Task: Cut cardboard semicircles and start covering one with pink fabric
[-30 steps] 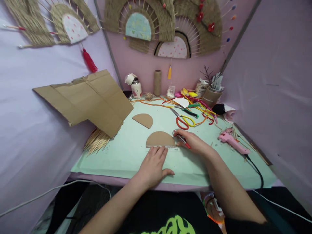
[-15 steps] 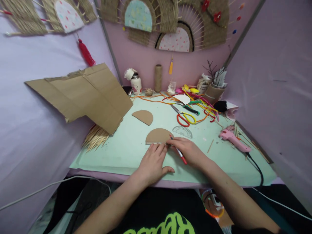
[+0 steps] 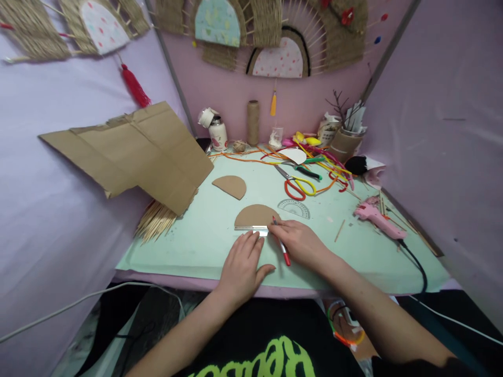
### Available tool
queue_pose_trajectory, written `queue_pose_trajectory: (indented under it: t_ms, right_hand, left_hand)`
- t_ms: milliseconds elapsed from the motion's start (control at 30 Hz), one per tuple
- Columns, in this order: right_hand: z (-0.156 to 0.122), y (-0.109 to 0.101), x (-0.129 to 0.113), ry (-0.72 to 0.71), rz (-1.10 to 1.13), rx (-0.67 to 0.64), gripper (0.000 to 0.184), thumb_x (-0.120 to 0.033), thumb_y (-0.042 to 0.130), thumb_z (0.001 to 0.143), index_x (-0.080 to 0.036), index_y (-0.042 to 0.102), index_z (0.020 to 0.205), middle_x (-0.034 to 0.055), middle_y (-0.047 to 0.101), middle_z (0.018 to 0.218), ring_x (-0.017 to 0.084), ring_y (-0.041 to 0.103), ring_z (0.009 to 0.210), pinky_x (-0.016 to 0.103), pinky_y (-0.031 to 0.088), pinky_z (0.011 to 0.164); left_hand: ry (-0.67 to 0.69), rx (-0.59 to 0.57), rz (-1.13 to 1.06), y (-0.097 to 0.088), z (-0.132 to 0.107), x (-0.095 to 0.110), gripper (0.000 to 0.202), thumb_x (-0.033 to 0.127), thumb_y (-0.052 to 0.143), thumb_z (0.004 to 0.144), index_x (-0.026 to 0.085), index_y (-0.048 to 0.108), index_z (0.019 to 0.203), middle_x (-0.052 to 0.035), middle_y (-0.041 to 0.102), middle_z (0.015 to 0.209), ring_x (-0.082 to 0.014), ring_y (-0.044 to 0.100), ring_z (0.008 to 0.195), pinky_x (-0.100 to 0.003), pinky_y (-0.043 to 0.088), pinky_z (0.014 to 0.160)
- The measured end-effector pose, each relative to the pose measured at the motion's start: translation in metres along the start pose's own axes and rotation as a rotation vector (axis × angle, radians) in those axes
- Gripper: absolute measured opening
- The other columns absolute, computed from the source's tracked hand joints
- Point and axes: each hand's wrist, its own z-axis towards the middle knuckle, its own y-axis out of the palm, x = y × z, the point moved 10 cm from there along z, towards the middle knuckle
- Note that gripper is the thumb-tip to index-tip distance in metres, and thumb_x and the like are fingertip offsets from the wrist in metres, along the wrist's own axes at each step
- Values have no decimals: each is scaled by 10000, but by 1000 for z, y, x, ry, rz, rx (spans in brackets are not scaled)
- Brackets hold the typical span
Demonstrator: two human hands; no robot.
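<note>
A brown cardboard half-circle (image 3: 255,214) lies on the pale green mat (image 3: 204,235). A clear ruler (image 3: 251,229) runs along its straight edge. My left hand (image 3: 241,264) lies flat with its fingertips pressing on the ruler. My right hand (image 3: 301,241) is closed around a red pen (image 3: 282,246), whose tip touches the cardboard's right corner by the ruler. A clear protractor (image 3: 294,208) rests just beyond my right hand. A second cardboard half-circle (image 3: 230,186) lies farther back.
A big cardboard sheet (image 3: 133,152) leans at the left over a bundle of thin sticks (image 3: 155,222). Scissors (image 3: 294,186), coloured cords (image 3: 326,170), jars and a twine spool (image 3: 253,123) crowd the back. A pink glue gun (image 3: 377,220) lies at the right.
My right hand has moved left with the pen, from beside the protractor to the half-circle's right corner, uncovering the protractor. The left hand stays on the ruler.
</note>
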Motion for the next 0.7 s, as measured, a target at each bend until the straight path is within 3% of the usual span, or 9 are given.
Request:
queue_pose_trajectory:
  t_ms: [267,467,700]
  right_hand:
    - [1,4,2,17,-23,-37,279,-76,425,908,-138,636,1080,154,716,1005,255,640,1041,367,460,912]
    - [0,3,4,20,23,-7,291,-75,448,887,-166,626,1099,139,715,983,244,641,1003,364,461,895]
    - [-1,3,7,44,36,-9,279,-84,477,872,-173,635,1084,129,715,989,245,645,1010,349,451,899]
  left_hand:
    - [17,85,-27,-11,5,1,359,297,481,958,136,581,1262,-147,620,1291,-282,551,1222,-467,469,1028]
    - [75,190,-13,-15,16,-12,263,156,448,965,163,668,1110,-99,706,1142,-231,638,1091,-403,541,938]
    - [164,71,74,-2,20,-15,313,141,400,975,148,631,1186,-125,666,1231,-234,621,1151,-400,534,973]
